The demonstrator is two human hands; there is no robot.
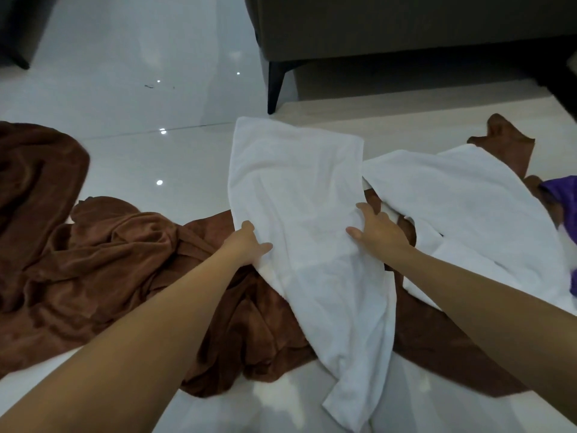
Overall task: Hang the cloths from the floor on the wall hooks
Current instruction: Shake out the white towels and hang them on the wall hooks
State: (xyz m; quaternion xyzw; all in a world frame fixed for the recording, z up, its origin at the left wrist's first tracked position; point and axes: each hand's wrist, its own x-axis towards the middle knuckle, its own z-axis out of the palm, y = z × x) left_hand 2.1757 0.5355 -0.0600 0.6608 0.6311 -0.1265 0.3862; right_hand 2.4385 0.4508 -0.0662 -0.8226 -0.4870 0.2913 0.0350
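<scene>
1. Head view, nearest the camera: the lower end of the white towel point(299, 189) trails crumpled on the glossy floor point(125, 89). Lifted as it lies, that tail would likely drag underfoot.
2. The towel's middle lies across the brown cloth point(125, 260). A quick pull could snag the plush fabric and bring it up too.
3. The left hand point(246, 245) pinches the towel's left edge, thumb on top. The right hand point(374, 232) rests on the right edge, but whether its fingers have closed on the towel cannot be told. An uneven hold would let one side slip and the towel drop back.
4. To the right, a second white cloth point(468, 198) meets the towel's edge, with a purple cloth point(562, 195) beyond it. Either may be swept along.
5. Farthest, a sofa point(406, 32) stands on a dark leg point(276, 89). No wall hooks are in view, so the carry probably crosses slick tile strewn with cloths, a slipping hazard.
</scene>
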